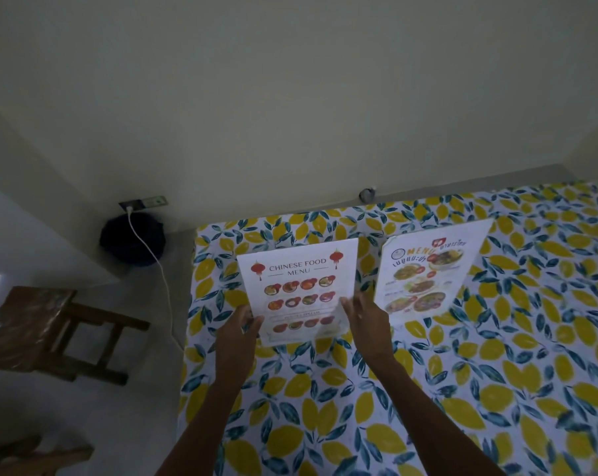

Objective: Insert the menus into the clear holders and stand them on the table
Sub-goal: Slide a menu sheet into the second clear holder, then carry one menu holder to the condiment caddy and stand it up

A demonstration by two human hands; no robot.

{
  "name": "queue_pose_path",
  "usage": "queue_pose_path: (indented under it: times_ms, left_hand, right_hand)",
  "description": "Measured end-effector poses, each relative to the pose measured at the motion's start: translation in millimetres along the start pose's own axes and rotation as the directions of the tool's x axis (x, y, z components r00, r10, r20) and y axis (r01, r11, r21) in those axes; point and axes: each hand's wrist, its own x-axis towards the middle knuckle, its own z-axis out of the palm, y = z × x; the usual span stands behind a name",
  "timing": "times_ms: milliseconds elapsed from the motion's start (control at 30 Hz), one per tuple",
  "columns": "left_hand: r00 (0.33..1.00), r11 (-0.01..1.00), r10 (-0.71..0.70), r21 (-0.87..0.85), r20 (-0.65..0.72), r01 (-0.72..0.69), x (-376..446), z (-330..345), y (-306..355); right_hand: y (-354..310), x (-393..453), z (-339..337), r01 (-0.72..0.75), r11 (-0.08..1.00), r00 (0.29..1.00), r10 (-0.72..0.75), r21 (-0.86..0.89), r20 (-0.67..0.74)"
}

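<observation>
Dim light fills a plain room with a pale, bare wall (pixel 290 97) that takes up the whole upper half of the view. Below it, a table (pixel 462 389) runs from the middle to the right edge, covered in a cloth printed with yellow lemons and dark teal leaves on white. On the grey floor (pixel 146 407) to the left stands a brown wooden stool (pixel 50 331), and part of another wooden piece shows at the bottom left corner. In the corner behind the stool sits a dark round object (pixel 132 240), with a white cable (pixel 153 259) running from a wall socket (pixel 143 202) above it down along the table's edge. A small grey round thing (pixel 368 194) rests where the far table edge meets the wall. Two menus stand upright on the cloth near the far side, side by side but apart. The Chinese menu (pixel 299 286), white with red lanterns and rows of dishes, stands left of centre in its holder. The left hand (pixel 242 329) pinches its lower left edge, thumb in front, and the right hand (pixel 362 314) grips its lower right edge, fingers curled against it. The Thai menu (pixel 428 273), in a clear holder, stands just to the right, leaning slightly, untouched. Both bare forearms reach in from the bottom of the view.
</observation>
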Motion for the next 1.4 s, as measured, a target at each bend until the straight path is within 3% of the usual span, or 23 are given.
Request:
queue_pose_path:
  times_ms: [200, 400, 733, 867, 967, 1133, 1400]
  left_hand:
    - [0.996, 1.000, 0.005, 0.007, -0.095, -0.004, -7, 11, -6]
    - [0.980, 0.992, -0.122, -0.040, -0.160, 0.118, -20, 24, 2]
    - [0.957, 0.973, -0.176, 0.107, -0.232, 0.205, -75, 62, 38]
    - [0.972, 0.973, -0.137, 0.158, -0.193, 0.168, -98, 101, 77]
    - [0.973, 0.967, -0.185, 0.151, -0.139, 0.205, -103, 132, 97]
    - [0.987, 0.984, -0.075, 0.147, -0.142, 0.096, -96, 169, 144]
    - [0.984, 0.984, -0.175, 0.035, -0.033, 0.176, -60, 205, 169]
  right_hand:
    - [12, -6, -6, 0.024, 0.997, 0.995, -0.017, -0.070, 0.097]
    - [36, -15, -38, 0.170, 0.964, 0.970, -0.128, -0.204, 0.205]
    - [101, -8, -116, 0.246, 0.930, 0.959, -0.193, -0.273, 0.205]
    - [127, -2, -148, 0.267, 0.938, 0.953, -0.223, -0.222, 0.204]
    - [144, 5, -169, 0.258, 0.941, 0.955, -0.213, -0.219, 0.208]
    - [171, 17, -196, 0.249, 0.944, 0.957, -0.205, -0.218, 0.207]
    - [187, 60, -198, 0.103, 0.986, 0.984, -0.082, -0.131, 0.156]
